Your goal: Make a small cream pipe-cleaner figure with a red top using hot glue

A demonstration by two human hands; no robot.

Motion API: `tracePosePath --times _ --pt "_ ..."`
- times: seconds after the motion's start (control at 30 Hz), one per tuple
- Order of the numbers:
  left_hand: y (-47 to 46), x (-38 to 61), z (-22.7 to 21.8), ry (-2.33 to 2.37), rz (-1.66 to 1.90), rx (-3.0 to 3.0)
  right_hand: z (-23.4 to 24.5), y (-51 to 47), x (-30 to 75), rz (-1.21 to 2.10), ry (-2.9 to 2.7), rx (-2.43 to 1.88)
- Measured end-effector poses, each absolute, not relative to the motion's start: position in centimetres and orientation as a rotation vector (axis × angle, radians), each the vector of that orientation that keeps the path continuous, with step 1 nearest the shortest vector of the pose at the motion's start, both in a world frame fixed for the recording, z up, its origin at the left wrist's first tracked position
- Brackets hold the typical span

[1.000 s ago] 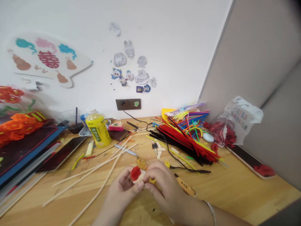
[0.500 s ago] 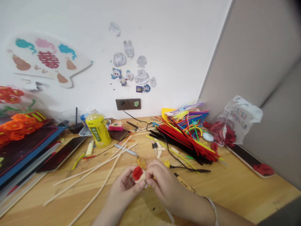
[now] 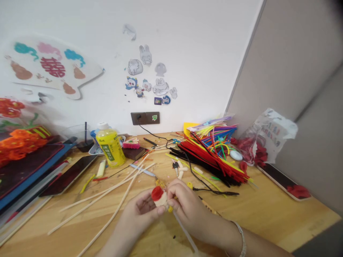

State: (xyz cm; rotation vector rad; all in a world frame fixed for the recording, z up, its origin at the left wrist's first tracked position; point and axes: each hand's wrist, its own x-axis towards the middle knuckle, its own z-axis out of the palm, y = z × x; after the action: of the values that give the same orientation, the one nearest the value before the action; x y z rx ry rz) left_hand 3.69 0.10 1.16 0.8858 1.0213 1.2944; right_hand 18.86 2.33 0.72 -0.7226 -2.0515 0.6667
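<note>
Bright, even indoor light, source not in frame, no harsh glare. Left of the yellow drink bottle (image 3: 109, 148), the orange pipe-cleaner flowers (image 3: 16, 142) were soft and blurred. Right of the bottle, wide-angle distortion made the partition edge (image 3: 245, 53) lean. Below the bottle, only faint soft shadows lay under the left hand (image 3: 143, 205) and right hand (image 3: 191, 210). Slightly soft overall.

Left hand (image 3: 143, 208) before bottle (image 3: 110, 148), pipe cleaners (image 3: 211, 157) right.
</note>
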Motion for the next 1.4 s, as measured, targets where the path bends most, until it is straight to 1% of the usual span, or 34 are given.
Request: tracePosePath --times 0.2,0.43,0.67,0.83,0.93,1.07,1.2,1.3,1.4 --pt "0.5 2.9 1.1 1.038 1.256 1.014 1.3 2.2 19.0 0.659 -2.051 -0.696" --pt "-0.2 2.6 0.8 1.131 1.385 1.209 1.6 1.7 19.0 0.415 -2.106 -0.672" --pt "-0.5 2.0 0.6 1.231 1.471 1.362 1.9 2.2 19.5 0.289 -2.12 -0.695" --pt "-0.2 1.5 0.9 1.204 1.48 1.292 3.0 4.6 21.9 0.199 -2.31 -1.033" --pt "0.1 1.3 1.0 1.172 1.47 1.198 2.2 5.7 22.5 0.219 -2.55 -0.953" --pt "0.3 1.0 1.2 1.131 1.46 1.113 -0.7 6.1 21.3 0.149 -2.687 -0.94" --pt "0.3 1.0 1.5 1.103 1.462 1.067 -2.5 6.7 20.1 0.182 -2.598 -1.013" --pt "0.2 1.0 1.7 1.1 1.482 1.046 -1.8 7.2 20.5 0.25 -2.42 -0.992" --pt "0.1 1.0 1.8 1.111 1.481 1.049 -0.2 7.3 21.7 0.316 -2.128 -0.985"
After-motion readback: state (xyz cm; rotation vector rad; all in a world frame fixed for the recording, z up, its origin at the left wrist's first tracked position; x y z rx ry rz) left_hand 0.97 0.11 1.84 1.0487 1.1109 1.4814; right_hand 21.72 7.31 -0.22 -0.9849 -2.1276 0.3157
